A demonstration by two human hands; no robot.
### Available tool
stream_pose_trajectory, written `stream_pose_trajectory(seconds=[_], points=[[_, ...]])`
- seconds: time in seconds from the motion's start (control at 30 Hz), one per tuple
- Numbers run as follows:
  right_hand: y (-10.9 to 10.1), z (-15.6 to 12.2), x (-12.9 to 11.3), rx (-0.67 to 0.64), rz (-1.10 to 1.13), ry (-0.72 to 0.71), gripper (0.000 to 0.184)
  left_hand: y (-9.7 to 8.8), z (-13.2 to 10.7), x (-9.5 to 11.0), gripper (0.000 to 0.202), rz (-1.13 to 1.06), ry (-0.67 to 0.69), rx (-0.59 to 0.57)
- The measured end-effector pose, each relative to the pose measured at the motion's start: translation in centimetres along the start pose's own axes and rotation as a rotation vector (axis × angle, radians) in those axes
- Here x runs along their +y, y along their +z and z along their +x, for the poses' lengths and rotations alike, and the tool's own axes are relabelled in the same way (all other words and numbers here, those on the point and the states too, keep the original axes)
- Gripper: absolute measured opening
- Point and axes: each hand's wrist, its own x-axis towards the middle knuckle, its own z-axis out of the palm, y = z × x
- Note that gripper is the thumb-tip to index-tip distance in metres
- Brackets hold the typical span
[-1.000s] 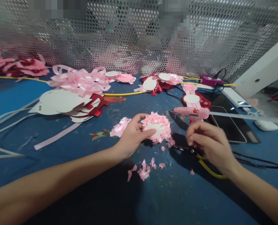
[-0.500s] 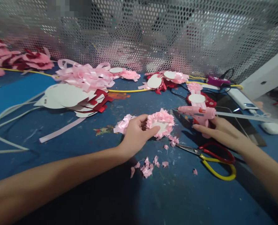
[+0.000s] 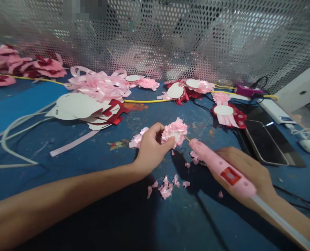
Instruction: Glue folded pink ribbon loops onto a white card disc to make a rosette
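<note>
My left hand (image 3: 151,148) pinches a pink ribbon rosette (image 3: 176,130) with a white card centre, tilting it up off the blue table (image 3: 66,164). My right hand (image 3: 245,172) grips a pink hot glue gun (image 3: 219,166) with a clear glue stick out of its back. The gun's nozzle points at the rosette, close to its lower right edge. Another small pink ribbon piece (image 3: 136,139) lies just behind my left hand. Pink ribbon scraps (image 3: 165,184) are scattered on the table below the rosette.
A heap of pink ribbon loops (image 3: 100,83) and a stack of white and red card shapes (image 3: 87,109) sit at the back left. Finished rosettes (image 3: 227,112) lie at the back right, beside a phone (image 3: 265,141). A perforated metal screen (image 3: 170,38) closes the far side.
My right hand picked up the glue gun from the table and swung it round, nozzle toward the rosette. My left hand tipped the rosette up. The scissors are now hidden from view.
</note>
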Motion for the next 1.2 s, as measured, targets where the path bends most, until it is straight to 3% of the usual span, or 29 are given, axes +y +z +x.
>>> stream_pose_trajectory(seconds=[0.2, 0.5, 0.93, 1.2], points=[[0.95, 0.26, -0.25, -0.087, -0.072, 0.024, 0.01, 0.12, -0.32, 0.08, 0.023, 0.033, 0.03, -0.011], [0.94, 0.21, -0.32, 0.008, -0.136, 0.111, 0.004, 0.13, -0.66, 0.06, 0.023, -0.032, 0.036, -0.065], [0.66, 0.66, -0.52, -0.01, -0.286, -0.001, 0.015, 0.14, -0.31, -0.14, 0.027, -0.026, 0.057, -0.031], [0.66, 0.4, -0.56, -0.129, -0.282, 0.007, 0.019, 0.23, -0.22, -0.01, 0.025, -0.044, 0.031, -0.013]])
